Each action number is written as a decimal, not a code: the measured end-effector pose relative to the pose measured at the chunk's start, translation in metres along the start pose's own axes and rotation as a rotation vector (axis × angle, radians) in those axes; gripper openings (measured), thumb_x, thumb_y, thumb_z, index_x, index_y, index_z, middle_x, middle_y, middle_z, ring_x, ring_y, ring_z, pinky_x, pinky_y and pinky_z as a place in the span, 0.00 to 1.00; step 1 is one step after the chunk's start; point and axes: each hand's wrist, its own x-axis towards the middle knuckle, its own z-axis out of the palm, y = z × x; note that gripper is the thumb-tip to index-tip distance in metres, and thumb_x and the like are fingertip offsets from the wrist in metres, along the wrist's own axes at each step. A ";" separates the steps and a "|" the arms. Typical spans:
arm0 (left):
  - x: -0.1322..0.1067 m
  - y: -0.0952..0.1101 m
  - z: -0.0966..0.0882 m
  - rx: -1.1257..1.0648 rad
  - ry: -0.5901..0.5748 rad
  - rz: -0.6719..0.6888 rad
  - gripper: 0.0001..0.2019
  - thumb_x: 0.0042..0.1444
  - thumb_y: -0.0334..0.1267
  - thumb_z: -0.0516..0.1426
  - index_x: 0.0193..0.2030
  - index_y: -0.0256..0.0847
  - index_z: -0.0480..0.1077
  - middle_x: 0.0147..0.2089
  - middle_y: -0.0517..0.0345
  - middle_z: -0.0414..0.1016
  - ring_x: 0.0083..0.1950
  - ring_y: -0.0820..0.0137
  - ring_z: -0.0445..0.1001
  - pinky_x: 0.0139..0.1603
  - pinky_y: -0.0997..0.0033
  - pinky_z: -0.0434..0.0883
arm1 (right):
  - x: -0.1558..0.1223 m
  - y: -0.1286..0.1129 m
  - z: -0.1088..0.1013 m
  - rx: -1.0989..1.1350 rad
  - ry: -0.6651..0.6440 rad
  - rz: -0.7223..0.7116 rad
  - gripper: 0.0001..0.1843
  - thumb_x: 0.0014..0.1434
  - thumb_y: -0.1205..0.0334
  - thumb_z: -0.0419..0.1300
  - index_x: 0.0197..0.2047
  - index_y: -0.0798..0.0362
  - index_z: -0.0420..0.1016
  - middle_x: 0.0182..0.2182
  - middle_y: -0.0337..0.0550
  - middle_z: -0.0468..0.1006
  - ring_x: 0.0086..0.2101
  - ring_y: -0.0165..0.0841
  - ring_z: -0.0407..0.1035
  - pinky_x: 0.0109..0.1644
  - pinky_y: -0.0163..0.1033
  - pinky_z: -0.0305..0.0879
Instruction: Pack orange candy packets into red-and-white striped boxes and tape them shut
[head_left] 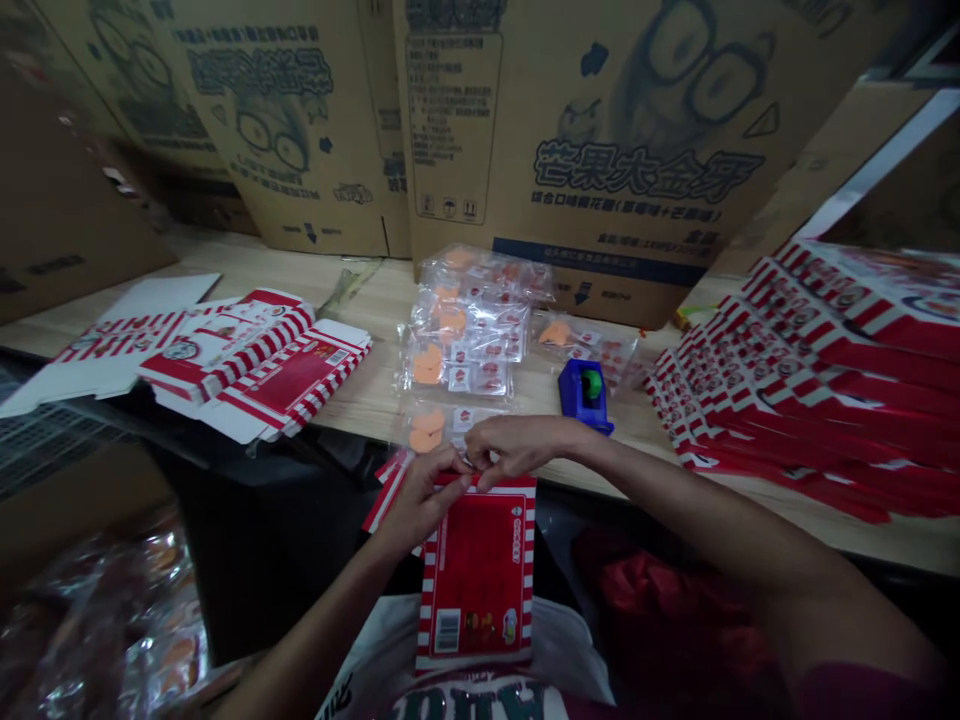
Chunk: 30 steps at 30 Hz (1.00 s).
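Note:
A red-and-white striped printed carton [476,575] stands upright against my lap, its barcode panel facing me. My left hand [420,497] pinches the carton's top edge at the left corner. My right hand [517,447] reaches in from the right, and its fingertips meet the left hand's at the top flap. What the fingers grip at the flap is partly hidden. Just beyond my hands lie clear packets of orange sweets [427,430] on the wooden table [375,385].
Flat striped cartons [255,365] lie at the table's left, and a long overlapping row [795,390] fills the right. A blue tape dispenser [585,395] stands mid-table. Printed cardboard sheets [600,130] line the back. A plastic bag of sweets [105,620] sits low left.

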 end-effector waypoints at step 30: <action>-0.086 -0.009 -0.027 0.079 0.835 -0.356 0.13 0.60 0.47 0.56 0.44 0.41 0.70 0.37 0.57 0.74 0.36 0.67 0.73 0.35 0.72 0.70 | -0.011 0.025 0.103 0.831 0.465 0.094 0.17 0.52 0.58 0.66 0.45 0.52 0.72 0.40 0.43 0.80 0.40 0.37 0.74 0.45 0.41 0.68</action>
